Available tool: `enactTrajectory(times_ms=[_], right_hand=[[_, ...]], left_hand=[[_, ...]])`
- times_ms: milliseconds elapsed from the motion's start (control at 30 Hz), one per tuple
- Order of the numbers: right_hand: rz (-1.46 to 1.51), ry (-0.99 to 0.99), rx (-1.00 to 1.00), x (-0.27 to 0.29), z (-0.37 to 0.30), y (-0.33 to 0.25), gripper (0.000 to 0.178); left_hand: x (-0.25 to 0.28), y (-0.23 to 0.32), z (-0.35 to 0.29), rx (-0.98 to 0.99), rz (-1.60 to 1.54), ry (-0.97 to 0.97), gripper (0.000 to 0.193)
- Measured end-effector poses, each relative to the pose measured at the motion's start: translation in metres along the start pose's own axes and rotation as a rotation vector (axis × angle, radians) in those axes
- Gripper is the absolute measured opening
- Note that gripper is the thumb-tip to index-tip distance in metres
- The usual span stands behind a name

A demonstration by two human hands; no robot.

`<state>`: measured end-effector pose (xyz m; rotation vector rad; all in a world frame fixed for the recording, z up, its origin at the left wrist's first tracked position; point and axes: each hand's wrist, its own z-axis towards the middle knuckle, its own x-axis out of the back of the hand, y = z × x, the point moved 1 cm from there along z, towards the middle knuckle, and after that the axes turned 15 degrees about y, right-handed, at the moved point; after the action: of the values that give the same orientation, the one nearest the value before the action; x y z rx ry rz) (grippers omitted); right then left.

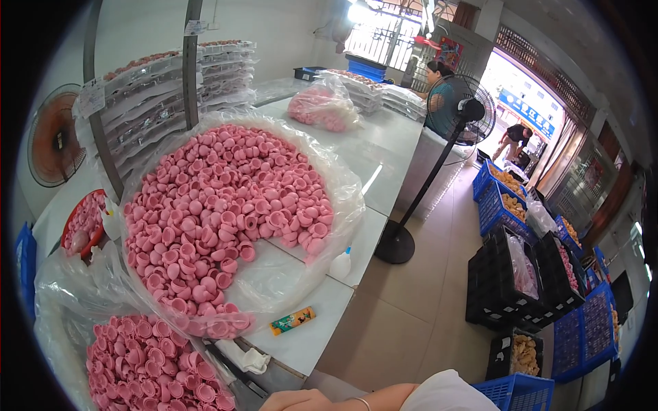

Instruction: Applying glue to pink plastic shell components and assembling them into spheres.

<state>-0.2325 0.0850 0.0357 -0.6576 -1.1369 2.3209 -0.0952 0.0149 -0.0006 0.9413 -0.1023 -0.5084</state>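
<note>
My right hand (pixel 296 400) shows only in part at the lower edge, a thin bracelet on its wrist and a white sleeve behind it. Its fingers are cut off by the frame, so their grip is hidden. The nearest thing is a dark bar-like edge (pixel 236 366) beside a crumpled white cloth (pixel 252 359). My left hand is out of view. On the table, a wide open clear plastic bag holds a heap of pink cup-shaped half shells (pixel 219 198). Nearer, at lower left, another clear bag holds more pink half shells (pixel 147 363).
An orange-and-green packet (pixel 293 320) and a small white bottle (pixel 341 264) lie near the table's right edge. A red basin (pixel 83 222) stands left. Stacked trays (pixel 226 75) line the back. A standing fan (pixel 399 240), crates (pixel 504 270) and two people are farther right.
</note>
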Motion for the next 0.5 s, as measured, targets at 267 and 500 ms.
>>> enactTrajectory(times_ms=[267, 500], right_hand=[[0.295, 0.042, -0.113, 0.010, -0.006, 0.018, 0.023], [-0.019, 0.223, 0.031, 0.030, 0.010, 0.045, 0.026]], left_hand=[[0.030, 0.016, 0.047, -0.510, 0.525, -0.160, 0.040], [0.031, 0.040, 0.076, -0.175, 1.387, -0.062, 0.034]])
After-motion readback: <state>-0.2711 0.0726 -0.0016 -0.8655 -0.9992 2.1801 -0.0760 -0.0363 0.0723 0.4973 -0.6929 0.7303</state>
